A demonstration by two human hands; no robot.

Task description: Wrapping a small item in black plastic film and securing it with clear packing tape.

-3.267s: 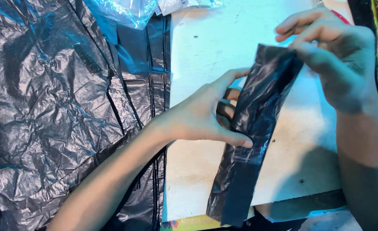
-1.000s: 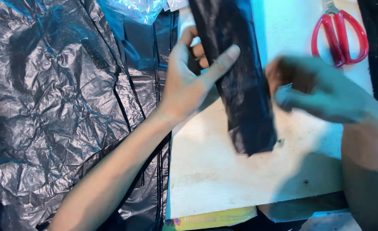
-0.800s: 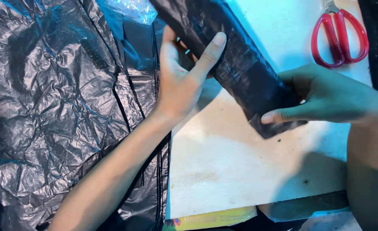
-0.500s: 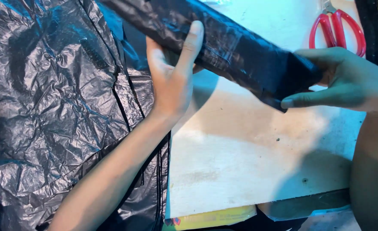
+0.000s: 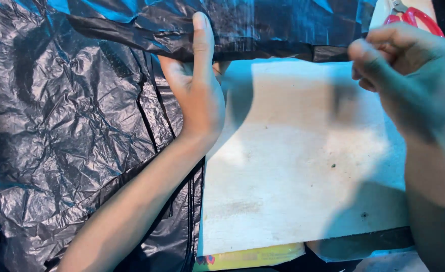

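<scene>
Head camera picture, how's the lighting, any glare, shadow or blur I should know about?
Head view: a blue-cyan cast tints the upper part; glare streaks the crinkled black plastic sheet; the right hand is softened by motion blur and throws a dark shadow on the white board; the left hand, gripping the folded black plastic bag, looks sharp.

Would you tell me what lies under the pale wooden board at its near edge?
Under the board, a yellow printed item pokes out at the near edge, beside a dark piece. How far either reaches beneath is hidden by the board.
</scene>
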